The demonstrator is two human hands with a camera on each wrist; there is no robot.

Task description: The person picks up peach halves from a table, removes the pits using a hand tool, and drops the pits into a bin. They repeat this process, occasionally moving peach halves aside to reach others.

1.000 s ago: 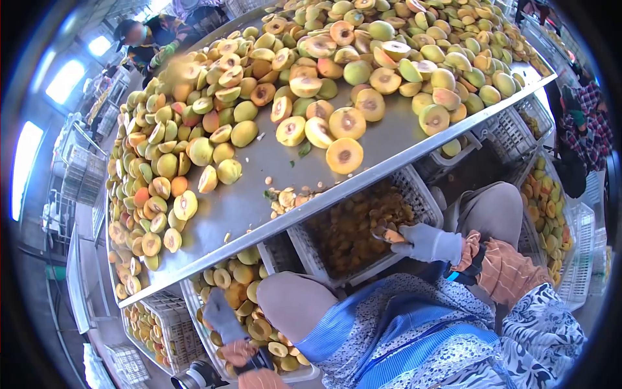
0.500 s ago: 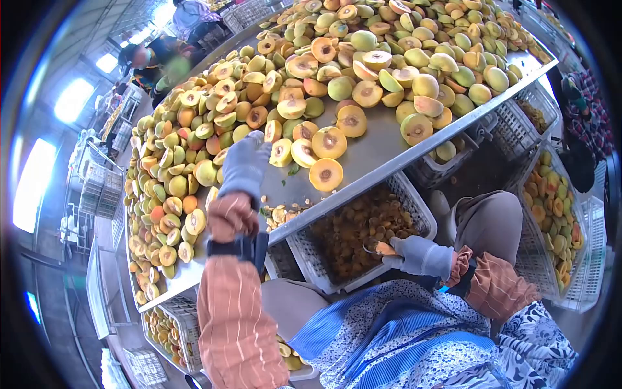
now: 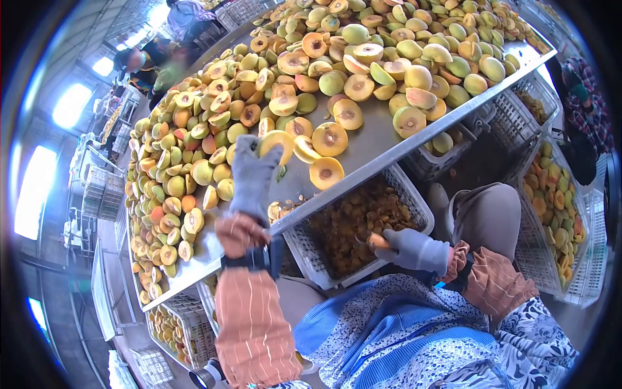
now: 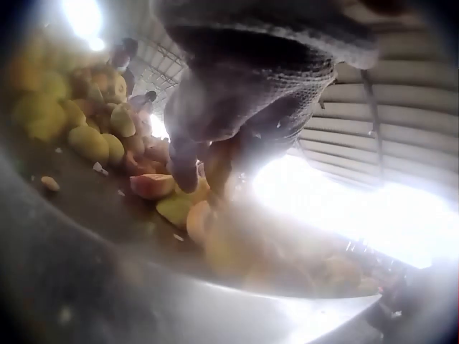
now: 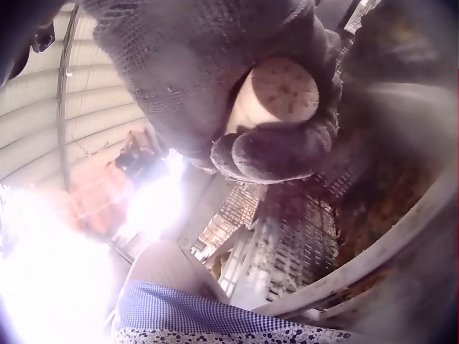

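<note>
My left hand (image 3: 254, 175), in a grey glove, reaches over the metal table and grips a yellow peach half (image 3: 277, 142) between thumb and fingers. Its cut face shows beside the thumb. In the left wrist view, the gloved fingers (image 4: 215, 107) point down among the peach halves. My right hand (image 3: 414, 247), also gloved, stays low over a crate of brownish scraps (image 3: 343, 227). It holds a small tool by its cylindrical handle (image 3: 378, 241); the round handle end (image 5: 288, 92) pokes out of the curled fingers. The tool's tip is hardly visible now.
A large heap of peach halves (image 3: 194, 136) covers much of the table, whose raised metal edge (image 3: 414, 152) runs before my knees. Small pit pieces (image 3: 280, 209) lie near that edge. Crates of peaches stand at right (image 3: 551, 201) and lower left (image 3: 178, 330). Other people work farther off.
My left hand rose from the peach crate at lower left, swung up over the table and took hold of a peach half. The right hand stayed over the scrap crate with its tool.
</note>
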